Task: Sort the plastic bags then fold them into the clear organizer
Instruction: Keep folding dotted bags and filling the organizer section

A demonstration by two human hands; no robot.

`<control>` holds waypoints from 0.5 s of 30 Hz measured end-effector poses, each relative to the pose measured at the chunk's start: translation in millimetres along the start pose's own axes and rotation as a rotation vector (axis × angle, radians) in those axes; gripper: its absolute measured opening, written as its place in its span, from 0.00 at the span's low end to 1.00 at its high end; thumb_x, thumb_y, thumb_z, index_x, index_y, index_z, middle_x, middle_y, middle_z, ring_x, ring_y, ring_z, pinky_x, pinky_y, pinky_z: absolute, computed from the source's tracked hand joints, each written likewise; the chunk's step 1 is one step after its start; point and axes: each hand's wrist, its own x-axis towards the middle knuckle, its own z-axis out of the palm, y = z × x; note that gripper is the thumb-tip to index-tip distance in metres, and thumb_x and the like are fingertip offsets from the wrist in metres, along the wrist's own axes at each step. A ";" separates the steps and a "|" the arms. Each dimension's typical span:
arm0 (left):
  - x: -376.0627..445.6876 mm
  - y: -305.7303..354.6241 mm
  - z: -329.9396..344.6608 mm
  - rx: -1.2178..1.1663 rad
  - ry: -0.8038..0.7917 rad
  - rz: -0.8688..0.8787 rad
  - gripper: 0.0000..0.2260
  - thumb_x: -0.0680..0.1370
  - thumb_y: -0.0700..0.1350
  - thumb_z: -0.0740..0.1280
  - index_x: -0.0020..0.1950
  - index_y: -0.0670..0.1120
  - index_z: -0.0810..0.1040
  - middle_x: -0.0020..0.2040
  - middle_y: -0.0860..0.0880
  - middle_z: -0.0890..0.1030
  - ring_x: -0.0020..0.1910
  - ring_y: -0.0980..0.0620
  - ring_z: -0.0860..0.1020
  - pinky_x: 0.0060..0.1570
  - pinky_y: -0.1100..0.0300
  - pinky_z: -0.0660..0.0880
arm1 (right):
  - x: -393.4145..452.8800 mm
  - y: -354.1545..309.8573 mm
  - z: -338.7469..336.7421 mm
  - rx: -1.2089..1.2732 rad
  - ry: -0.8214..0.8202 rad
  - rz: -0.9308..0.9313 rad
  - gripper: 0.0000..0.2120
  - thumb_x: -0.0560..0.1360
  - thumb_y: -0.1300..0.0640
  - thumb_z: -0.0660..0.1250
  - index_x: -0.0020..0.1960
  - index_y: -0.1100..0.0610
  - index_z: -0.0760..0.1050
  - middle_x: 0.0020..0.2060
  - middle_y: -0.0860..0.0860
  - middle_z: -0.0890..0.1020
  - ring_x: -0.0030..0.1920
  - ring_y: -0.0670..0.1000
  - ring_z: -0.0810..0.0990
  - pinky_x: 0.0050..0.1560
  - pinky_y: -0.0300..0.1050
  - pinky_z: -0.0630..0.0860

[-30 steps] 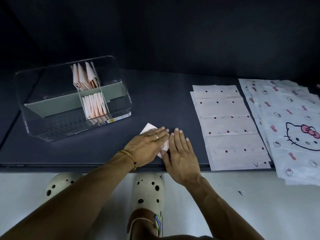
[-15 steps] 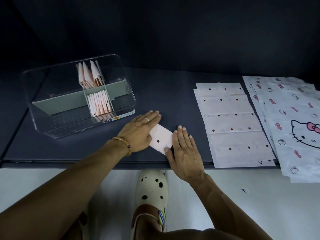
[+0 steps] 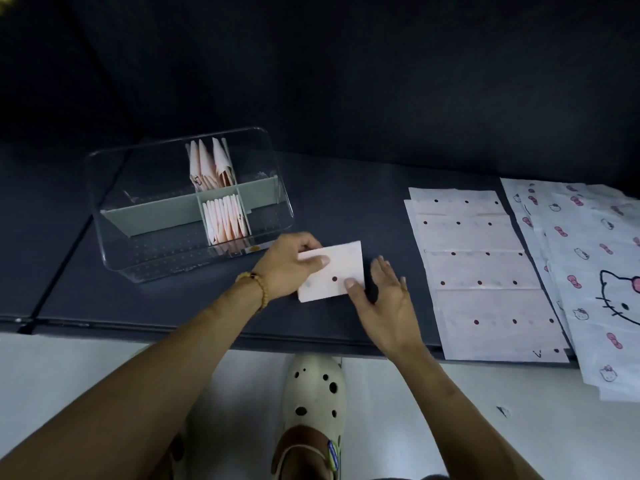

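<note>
The folded dotted bag [image 3: 337,271] lies on the dark counter [image 3: 346,209], just in front of the clear organizer [image 3: 114,244]. The left hand [image 3: 287,268] pinches its left edge, thumb on top, a clamped grip. The right hand [image 3: 388,299] has its fingers straight and apart, thumb touching the bag's right corner. Folded bags [image 3: 225,220] stand in the organizer's middle compartments. Flat dotted bags [image 3: 485,271] and cat-print bags [image 3: 595,258] lie well apart to the right

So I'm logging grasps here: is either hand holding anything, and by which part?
The left hand pinches the folded dotted bag at its left edge, thumb on top. The right hand is open, its thumb touching the bag's lower right corner.
</note>
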 end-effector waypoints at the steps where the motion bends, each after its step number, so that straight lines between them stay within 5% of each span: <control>1: -2.0 3.5 -8.9 -0.140 0.038 -0.019 0.06 0.76 0.42 0.70 0.40 0.48 0.76 0.38 0.52 0.79 0.36 0.58 0.76 0.36 0.66 0.72 | 4.6 -13.8 -4.5 0.161 0.009 0.020 0.20 0.77 0.44 0.63 0.66 0.52 0.73 0.66 0.48 0.76 0.68 0.49 0.72 0.69 0.42 0.67; 2: -3.5 6.9 -17.8 -0.256 0.075 -0.031 0.06 0.76 0.41 0.70 0.40 0.47 0.77 0.37 0.51 0.80 0.35 0.58 0.76 0.36 0.66 0.72 | 9.8 -28.7 -7.9 0.325 0.002 0.033 0.13 0.76 0.45 0.65 0.58 0.48 0.77 0.56 0.44 0.82 0.58 0.46 0.79 0.57 0.39 0.75; 5: -4.6 15.5 -42.7 -0.494 0.142 -0.041 0.04 0.76 0.39 0.69 0.41 0.45 0.77 0.38 0.48 0.81 0.36 0.55 0.78 0.37 0.62 0.75 | 29.3 -70.9 -12.9 0.653 -0.035 0.069 0.02 0.74 0.53 0.71 0.45 0.51 0.80 0.39 0.47 0.85 0.38 0.46 0.83 0.34 0.36 0.76; 9: 3.7 18.7 -79.9 -0.527 0.290 -0.041 0.03 0.74 0.40 0.72 0.43 0.45 0.79 0.36 0.51 0.82 0.36 0.55 0.79 0.32 0.63 0.76 | 59.3 -112.3 -8.7 0.718 -0.014 0.028 0.03 0.74 0.60 0.69 0.43 0.56 0.81 0.33 0.52 0.84 0.31 0.46 0.81 0.30 0.36 0.74; 13: 19.4 2.7 -116.0 -0.134 0.615 0.036 0.08 0.69 0.44 0.76 0.42 0.49 0.78 0.38 0.52 0.79 0.35 0.60 0.76 0.37 0.69 0.74 | 85.2 -134.4 -0.2 0.760 0.086 0.035 0.03 0.75 0.60 0.68 0.43 0.56 0.80 0.32 0.50 0.84 0.29 0.46 0.80 0.29 0.34 0.74; 15: 28.6 -7.3 -126.9 0.099 0.730 0.062 0.09 0.69 0.48 0.75 0.45 0.49 0.77 0.41 0.52 0.78 0.41 0.57 0.76 0.42 0.64 0.75 | 95.2 -140.5 5.5 0.775 0.123 0.052 0.03 0.76 0.60 0.68 0.43 0.55 0.79 0.32 0.49 0.84 0.29 0.46 0.81 0.29 0.34 0.75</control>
